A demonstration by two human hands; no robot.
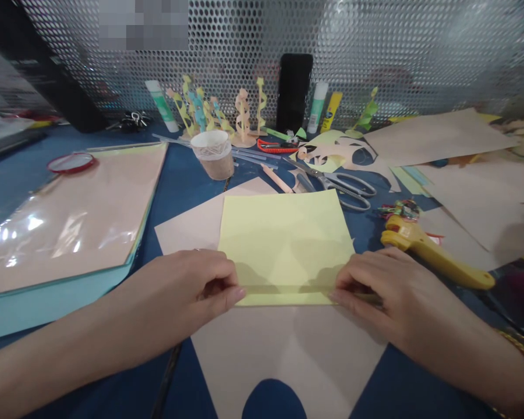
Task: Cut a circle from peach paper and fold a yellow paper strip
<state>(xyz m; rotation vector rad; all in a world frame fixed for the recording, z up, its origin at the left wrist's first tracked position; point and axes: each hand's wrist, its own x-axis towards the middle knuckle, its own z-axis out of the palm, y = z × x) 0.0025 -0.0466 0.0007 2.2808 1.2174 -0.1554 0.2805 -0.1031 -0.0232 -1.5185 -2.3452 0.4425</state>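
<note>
on the table (126, 396) lies the pink sheet (262, 343); if it slid, everything above could skew. over it rests the yellow paper (286, 238), and my left hand (205, 279) and right hand (375, 282) pinch its near edge at either end. pulling unevenly might wrinkle it. the scissors (325, 178) sit just beside its far right corner, where a forward push could snag. the narrow folded strip (288, 299) may crease crooked if i press unequally.

Room above yellow sheet (286, 238), cup (213, 160) and scissors (325, 177) behind, yellow tool (436, 254) at right
</note>
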